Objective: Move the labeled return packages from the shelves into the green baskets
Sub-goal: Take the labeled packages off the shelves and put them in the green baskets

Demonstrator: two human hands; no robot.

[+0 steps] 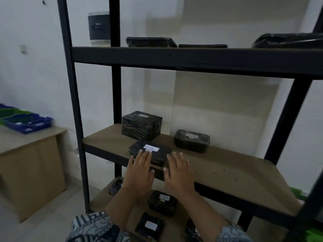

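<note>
Packages wrapped in black plastic are seen spread over a dark metal shelving unit (192, 58) with brown wooden boards. On the middle shelf (227, 170), a flat package (157, 153) with a white label on top lies near the front edge. Behind it, toward the back left, a taller boxy package (142, 124) is set, and to the right a rounded package (191, 140) with a small label is placed apart from both. Two bare hands are held out over the front of this shelf, palms down. The left hand (140, 172) is shown with its fingers straight and close together, the fingertips resting on or just above the near left part of the flat package; contact cannot be told for certain. The right hand (178, 172) is shown flat with fingers slightly spread, just beside the package's right end, gripping nothing. Patterned blue sleeves are visible at the bottom edge. More black packages are seen on the shelf above and on the lower shelf beneath the arms. At far left, on a light wooden tabletop (26, 142), a blue basket (28, 122) is set in front of a green basket (12, 113). Something else green is glimpsed at the lower right, past the shelf, too blurred to identify.
</note>
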